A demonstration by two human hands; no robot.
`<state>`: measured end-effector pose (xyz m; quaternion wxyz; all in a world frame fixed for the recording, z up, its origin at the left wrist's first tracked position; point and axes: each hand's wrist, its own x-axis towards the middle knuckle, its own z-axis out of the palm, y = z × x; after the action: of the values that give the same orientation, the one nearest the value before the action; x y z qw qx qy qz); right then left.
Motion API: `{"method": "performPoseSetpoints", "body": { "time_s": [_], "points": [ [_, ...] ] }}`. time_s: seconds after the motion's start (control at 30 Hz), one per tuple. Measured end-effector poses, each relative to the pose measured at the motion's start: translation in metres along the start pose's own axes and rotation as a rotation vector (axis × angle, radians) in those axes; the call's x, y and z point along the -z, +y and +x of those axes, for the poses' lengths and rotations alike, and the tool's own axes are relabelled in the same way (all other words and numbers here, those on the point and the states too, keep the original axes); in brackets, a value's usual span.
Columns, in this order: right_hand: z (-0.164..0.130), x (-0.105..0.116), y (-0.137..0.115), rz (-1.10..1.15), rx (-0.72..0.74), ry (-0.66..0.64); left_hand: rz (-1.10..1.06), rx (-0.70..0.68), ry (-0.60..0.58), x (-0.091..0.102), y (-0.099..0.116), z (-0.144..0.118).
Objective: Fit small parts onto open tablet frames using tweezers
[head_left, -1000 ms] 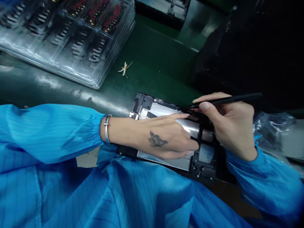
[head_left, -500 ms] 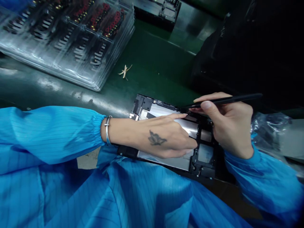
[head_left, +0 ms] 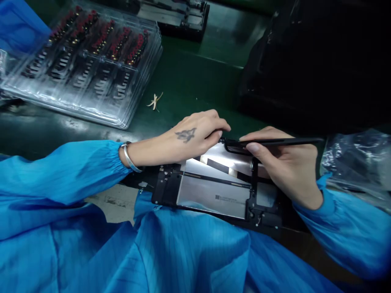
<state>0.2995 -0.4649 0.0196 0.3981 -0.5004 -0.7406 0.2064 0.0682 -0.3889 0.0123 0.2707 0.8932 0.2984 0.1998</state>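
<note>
Bench: a dark green work surface (head_left: 195,77) is seen, bearing a stack of clear plastic component trays (head_left: 88,69).
Device: an opened flat black-framed assembly with silver panels (head_left: 214,191) lies at the near edge; judged mid-assembly, no cover fitted.
Left hand (head_left: 189,136): fingers are curled narrowly on the assembly's far edge.
Right hand (head_left: 284,162): a slim black stylus-like tool (head_left: 275,142) is pinched, tip touching the far edge beside the left fingertips.

Left hand (head_left: 195,132) grips the far edge of an opened device (head_left: 214,189); right hand (head_left: 282,167) holds a black stylus (head_left: 275,142) against it.
</note>
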Motion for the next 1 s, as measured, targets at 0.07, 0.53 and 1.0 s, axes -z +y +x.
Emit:
{"method": "performPoseSetpoints", "body": {
  "time_s": [0.07, 0.53, 1.0],
  "points": [
    [0.000, 0.000, 0.002, 0.000, 0.017, 0.001, 0.005, -0.008, -0.037, -0.001, 0.001, -0.001],
    [0.000, 0.000, 0.002, -0.018, 0.051, -0.015, 0.402, -0.129, -0.177, 0.003, 0.010, -0.005],
    [0.013, 0.017, -0.011, 0.248, -0.005, 0.423, -0.245, 0.049, -0.534, 0.026, -0.028, 0.067]
  ]
}}
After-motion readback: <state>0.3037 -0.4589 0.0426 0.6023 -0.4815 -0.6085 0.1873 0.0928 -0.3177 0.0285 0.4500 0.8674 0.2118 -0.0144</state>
